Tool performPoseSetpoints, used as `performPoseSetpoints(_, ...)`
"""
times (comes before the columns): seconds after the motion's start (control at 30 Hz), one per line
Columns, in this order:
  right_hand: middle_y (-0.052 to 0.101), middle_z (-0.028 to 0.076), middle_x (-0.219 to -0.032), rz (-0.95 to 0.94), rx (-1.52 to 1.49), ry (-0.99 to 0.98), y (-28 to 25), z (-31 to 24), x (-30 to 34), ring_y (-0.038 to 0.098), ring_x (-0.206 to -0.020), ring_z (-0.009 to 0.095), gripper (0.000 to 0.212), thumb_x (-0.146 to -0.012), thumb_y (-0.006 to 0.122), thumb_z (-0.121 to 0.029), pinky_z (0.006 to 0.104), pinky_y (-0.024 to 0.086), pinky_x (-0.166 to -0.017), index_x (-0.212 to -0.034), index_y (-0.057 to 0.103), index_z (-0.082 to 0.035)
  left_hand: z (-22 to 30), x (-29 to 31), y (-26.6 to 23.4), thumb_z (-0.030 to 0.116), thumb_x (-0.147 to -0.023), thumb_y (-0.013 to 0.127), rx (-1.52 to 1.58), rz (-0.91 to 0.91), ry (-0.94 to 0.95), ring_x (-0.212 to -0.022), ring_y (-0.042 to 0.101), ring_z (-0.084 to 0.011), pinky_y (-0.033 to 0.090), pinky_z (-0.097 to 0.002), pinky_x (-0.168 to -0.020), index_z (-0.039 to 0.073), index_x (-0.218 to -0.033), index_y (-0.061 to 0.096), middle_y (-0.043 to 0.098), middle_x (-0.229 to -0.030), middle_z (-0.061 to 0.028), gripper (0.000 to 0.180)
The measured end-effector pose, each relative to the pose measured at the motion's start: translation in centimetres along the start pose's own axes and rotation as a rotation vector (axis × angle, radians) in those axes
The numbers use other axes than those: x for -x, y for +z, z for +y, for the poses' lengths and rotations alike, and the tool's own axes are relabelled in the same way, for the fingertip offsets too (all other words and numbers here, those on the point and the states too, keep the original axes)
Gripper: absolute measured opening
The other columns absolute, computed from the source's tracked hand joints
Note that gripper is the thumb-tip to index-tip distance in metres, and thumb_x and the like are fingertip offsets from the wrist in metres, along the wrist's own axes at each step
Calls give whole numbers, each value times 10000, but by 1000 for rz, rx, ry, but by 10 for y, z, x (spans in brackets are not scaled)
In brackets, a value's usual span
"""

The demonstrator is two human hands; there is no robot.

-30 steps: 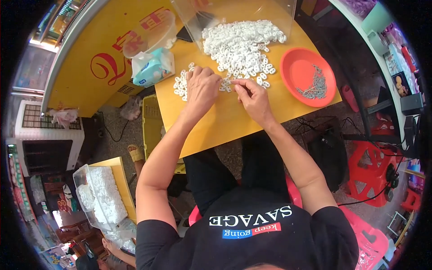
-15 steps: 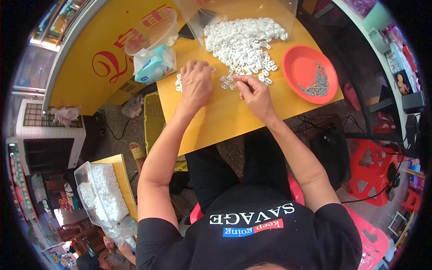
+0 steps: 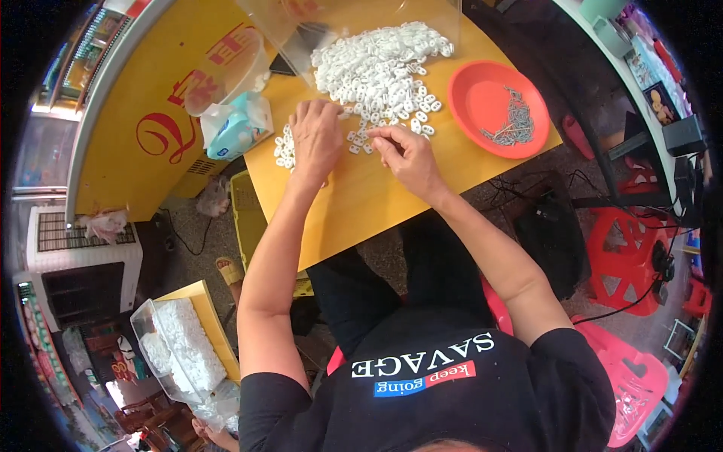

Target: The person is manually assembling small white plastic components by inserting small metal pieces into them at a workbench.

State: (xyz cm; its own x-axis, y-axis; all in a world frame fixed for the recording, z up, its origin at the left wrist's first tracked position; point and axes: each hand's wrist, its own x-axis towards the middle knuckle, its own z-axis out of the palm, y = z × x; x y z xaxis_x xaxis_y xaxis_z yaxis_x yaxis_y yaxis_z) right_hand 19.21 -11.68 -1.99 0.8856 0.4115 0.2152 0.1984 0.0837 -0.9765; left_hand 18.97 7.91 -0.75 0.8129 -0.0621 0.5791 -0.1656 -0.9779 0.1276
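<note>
On the yellow table (image 3: 354, 207) lies a large heap of small white oval plastic pieces with holes (image 3: 376, 64), with loose ones spreading toward me. My left hand (image 3: 316, 143) is palm down over the table, its fingers bent and held close together. Its fingertips and palm are hidden, so what it holds cannot be made out. A smaller group of white pieces (image 3: 285, 151) lies beside it on the left. My right hand (image 3: 409, 160) pinches thumb and forefinger together just above a few loose pieces (image 3: 361, 142); anything between them is too small to name.
A red round dish (image 3: 486, 98) with thin grey metal pins (image 3: 518, 124) stands at the right. A tissue pack (image 3: 237, 128) sits at the left edge, and a clear plastic bin (image 3: 448, 19) backs the heap. Another bin of white pieces (image 3: 184, 339) stands at lower left.
The whole view has shifted, so the table appears farther left. My left hand has moved slightly right over the table, uncovering more of the small group. The right hand keeps its pinch.
</note>
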Motion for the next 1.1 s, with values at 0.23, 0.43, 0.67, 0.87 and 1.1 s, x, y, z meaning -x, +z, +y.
performPoseSetpoints(0.23, 632, 32, -785, 5, 17, -11, 0, 2, 1, 552, -610, 81, 162, -937, 580, -80, 237, 456, -552, -1050, 677, -14, 3, 6, -9, 127, -808, 656, 28, -38, -5, -970, 530, -303, 402, -435, -815, 114, -992, 665, 600, -972, -78, 184)
performPoseSetpoints(0.43, 650, 8, -808, -11, 31, -8, 1, 4, 1, 550, -640, 42, 172, -947, 581, -81, 202, 461, -573, -1075, 675, -13, -10, 14, -8, 155, -809, 677, 21, -60, -42, -981, 525, -298, 402, -427, -812, 117, -938, 680, 594, -988, -69, 134)
performPoseSetpoints(0.67, 663, 15, -818, -6, 73, -22, 0, 5, -1, 554, -646, 44, 168, -946, 584, -80, 201, 463, -571, -1063, 672, 1, -18, 13, -6, 139, -806, 675, 43, -37, -42, -963, 529, -287, 401, -417, -809, 121, -917, 684, 599, -969, -71, 113)
performPoseSetpoints(0.87, 654, 12, -802, 7, 15, 4, 0, 3, 1, 538, -622, 40, 159, -940, 587, -63, 195, 452, -560, -1058, 672, 1, -6, 3, -3, 149, -815, 669, 70, -29, -3, -927, 541, -279, 401, -416, -797, 124, -930, 687, 609, -909, -47, 119)
performPoseSetpoints(1.1, 653, 16, -806, 2, 18, -8, 1, 5, 0, 533, -619, 39, 154, -940, 587, -60, 191, 445, -556, -1053, 672, 1, -8, -9, 2, 192, -831, 656, 67, -93, 29, -919, 544, -270, 400, -410, -795, 129, -929, 702, 608, -885, -51, 125)
